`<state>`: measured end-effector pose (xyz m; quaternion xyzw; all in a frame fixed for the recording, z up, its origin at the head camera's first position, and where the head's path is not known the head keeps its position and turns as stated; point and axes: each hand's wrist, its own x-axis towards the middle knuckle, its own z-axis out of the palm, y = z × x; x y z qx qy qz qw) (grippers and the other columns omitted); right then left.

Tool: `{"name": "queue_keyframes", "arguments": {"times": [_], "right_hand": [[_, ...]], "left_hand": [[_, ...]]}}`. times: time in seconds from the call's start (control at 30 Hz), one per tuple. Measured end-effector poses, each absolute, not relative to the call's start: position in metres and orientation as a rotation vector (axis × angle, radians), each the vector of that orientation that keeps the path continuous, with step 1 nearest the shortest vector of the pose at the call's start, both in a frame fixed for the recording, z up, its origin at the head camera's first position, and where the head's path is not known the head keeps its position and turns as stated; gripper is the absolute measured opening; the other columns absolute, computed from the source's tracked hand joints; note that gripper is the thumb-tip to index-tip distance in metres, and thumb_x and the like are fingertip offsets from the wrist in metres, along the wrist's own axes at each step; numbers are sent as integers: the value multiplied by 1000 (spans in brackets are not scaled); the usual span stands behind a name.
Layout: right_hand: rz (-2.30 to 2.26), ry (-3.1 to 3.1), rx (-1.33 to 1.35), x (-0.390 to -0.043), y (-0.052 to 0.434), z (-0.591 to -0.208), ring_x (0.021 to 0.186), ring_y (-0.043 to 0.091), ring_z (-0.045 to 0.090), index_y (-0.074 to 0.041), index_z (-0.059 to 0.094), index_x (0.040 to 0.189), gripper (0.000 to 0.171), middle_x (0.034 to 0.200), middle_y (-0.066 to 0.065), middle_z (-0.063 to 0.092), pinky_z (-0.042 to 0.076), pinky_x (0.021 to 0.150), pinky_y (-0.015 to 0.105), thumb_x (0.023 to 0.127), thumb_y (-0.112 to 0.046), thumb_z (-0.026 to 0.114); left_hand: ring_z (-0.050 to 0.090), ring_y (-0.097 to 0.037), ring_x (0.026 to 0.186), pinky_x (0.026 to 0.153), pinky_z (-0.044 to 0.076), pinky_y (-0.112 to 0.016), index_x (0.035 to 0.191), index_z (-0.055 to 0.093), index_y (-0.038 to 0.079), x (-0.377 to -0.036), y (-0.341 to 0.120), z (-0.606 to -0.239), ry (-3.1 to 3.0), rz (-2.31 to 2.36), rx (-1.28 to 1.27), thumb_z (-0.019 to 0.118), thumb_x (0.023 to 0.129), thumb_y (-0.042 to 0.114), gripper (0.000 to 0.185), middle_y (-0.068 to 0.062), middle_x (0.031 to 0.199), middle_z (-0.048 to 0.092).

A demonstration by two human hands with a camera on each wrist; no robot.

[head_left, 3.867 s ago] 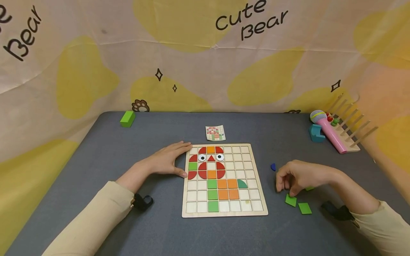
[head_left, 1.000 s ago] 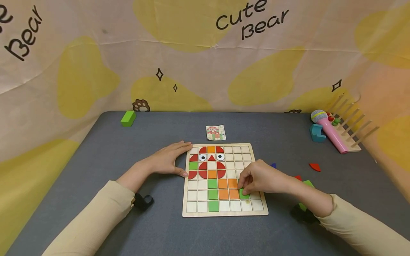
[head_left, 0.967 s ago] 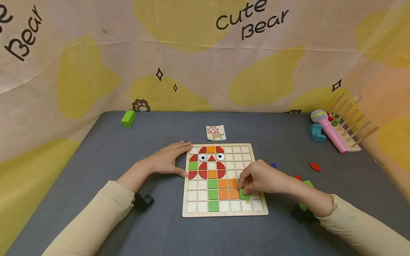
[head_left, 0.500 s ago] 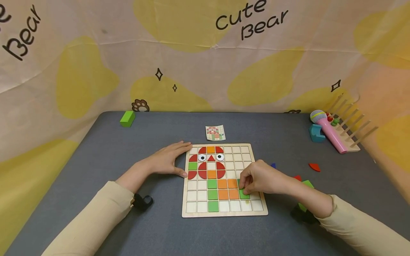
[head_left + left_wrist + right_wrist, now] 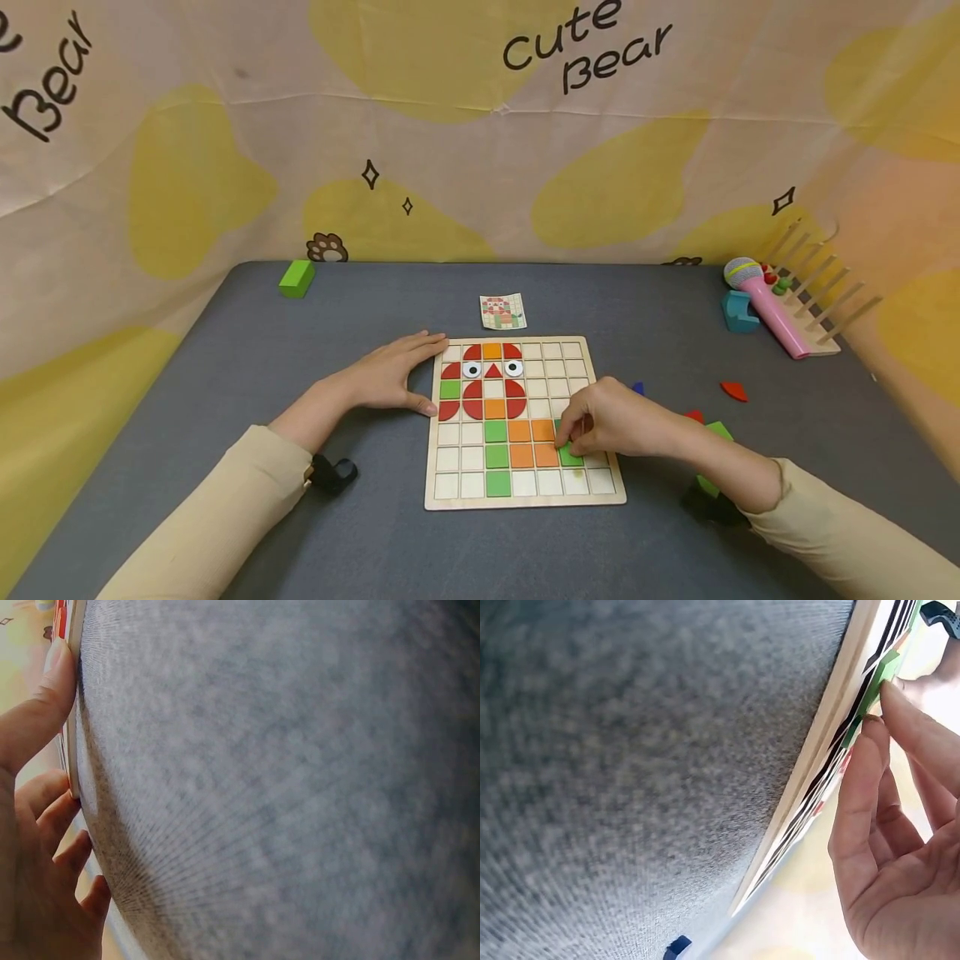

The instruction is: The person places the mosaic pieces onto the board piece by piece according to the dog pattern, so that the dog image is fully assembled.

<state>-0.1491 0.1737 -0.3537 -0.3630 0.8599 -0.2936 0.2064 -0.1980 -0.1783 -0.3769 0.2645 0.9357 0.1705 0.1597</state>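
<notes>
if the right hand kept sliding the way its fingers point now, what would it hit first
Most likely the orange square tile just left of the green tile that the right hand pinches on the wooden puzzle board; whether they already touch is unclear.

"Cute Bear" on backdrop cloth (image 5: 480, 150)

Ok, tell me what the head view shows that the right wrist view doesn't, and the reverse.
Only the head view shows the whole wooden board with its red, orange and green pattern, the left hand resting flat against the board's left edge, the pattern card, the pink microphone and the green block.

Only the right wrist view shows the board's edge side-on and a blue piece on the mat.

Both show the right hand pinching a green tile at the board.
</notes>
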Motion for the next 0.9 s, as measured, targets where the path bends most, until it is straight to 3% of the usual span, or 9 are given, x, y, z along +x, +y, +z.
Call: {"name": "queue_keyframes", "arguments": {"times": [0.37,0.9], "right_hand": [[-815,2419,-1042,-153,190,-347,70,-3,56,-24,80,90,18,85,-11,72,51,61,18,79,-10,81],[-886,2124,-986,-152,297,-345,71,-1,62,-18,70,97,23,86,3,69,54,58,23,78,-22,82]], "left_hand": [[20,-35,155,120,24,-63,157,29,16,-197,-178,-376,2677,486,758,78,75,56,103,-7,165,26],[19,-34,155,119,24,-65,157,29,16,-199,-179,-378,2677,486,763,77,75,59,104,-7,165,26]]}}
